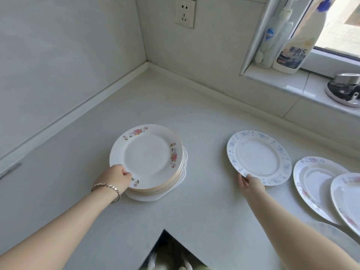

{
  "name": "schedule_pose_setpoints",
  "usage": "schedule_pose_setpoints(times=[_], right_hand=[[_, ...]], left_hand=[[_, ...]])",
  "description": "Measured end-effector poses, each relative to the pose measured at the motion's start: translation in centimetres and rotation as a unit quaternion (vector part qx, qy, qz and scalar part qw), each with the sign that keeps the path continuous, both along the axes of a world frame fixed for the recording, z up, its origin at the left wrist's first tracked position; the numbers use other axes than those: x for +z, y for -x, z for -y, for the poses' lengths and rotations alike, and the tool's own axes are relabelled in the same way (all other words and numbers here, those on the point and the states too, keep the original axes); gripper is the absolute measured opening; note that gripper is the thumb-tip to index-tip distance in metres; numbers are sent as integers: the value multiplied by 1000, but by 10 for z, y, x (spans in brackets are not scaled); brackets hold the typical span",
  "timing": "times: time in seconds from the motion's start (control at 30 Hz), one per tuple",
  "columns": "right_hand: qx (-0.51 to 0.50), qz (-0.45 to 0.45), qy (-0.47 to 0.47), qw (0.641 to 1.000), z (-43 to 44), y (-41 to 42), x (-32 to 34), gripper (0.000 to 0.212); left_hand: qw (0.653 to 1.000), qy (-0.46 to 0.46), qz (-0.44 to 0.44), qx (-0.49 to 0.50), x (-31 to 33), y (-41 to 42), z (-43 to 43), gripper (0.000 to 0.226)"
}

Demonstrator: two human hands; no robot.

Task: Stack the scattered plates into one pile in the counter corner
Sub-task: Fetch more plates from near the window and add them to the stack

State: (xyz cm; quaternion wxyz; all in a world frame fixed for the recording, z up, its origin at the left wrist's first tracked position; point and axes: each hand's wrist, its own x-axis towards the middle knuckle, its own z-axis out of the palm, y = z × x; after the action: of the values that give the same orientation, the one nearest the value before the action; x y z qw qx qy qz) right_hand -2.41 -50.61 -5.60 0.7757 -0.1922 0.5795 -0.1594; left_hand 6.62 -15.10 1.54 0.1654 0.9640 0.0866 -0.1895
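Left hand (115, 179), bracelet (109, 189) on the wrist, is curled round the near rim of the pile of plates (148, 158), thumb up on the top floral plate. The pile sits just beyond its knuckles on the counter (204, 191), well short of the corner. Right hand (251, 184) pinches the near edge of the blue-patterned plate (259, 157), which spreads away ahead of its fingers. Lifted or flat, can't tell. Off to that hand's right, a pink-flowered plate (315, 184) lies partly under a second flowered plate (348, 199), and another plate (331, 234) peeks out beside the forearm
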Motion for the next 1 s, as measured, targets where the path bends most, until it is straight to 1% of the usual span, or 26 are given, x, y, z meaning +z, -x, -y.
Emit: schedule_pose_setpoints(times=[0.07, 0.17, 0.3, 0.47, 0.6, 0.77, 1.0], right_hand=[[18, -23, 38, 999, -1, 5, 4, 40], [74, -28, 63, 995, -2, 15, 9, 33], [183, 19, 79, 980, -16, 18, 30, 24], [310, 108, 79, 941, -51, 3, 68, 12], [397, 116, 97, 905, -86, -13, 85, 14], [459, 96, 107, 877, -122, -23, 79, 12], [490, 59, 127, 860, -149, -32, 66, 10]], left_hand=[[1000, -2, -8, -5, -1, 0, -1, 21], [1000, 2, -11, -6, 0, -2, -7, 20], [1000, 17, 1, 11, 5, -3, -20, 22], [999, 26, -3, 47, 5, 4, -39, 21], [996, 34, -9, 77, 1, 11, -54, 18], [995, 36, -13, 95, -1, 18, -68, 20], [993, 35, -12, 108, 2, 25, -80, 21]])
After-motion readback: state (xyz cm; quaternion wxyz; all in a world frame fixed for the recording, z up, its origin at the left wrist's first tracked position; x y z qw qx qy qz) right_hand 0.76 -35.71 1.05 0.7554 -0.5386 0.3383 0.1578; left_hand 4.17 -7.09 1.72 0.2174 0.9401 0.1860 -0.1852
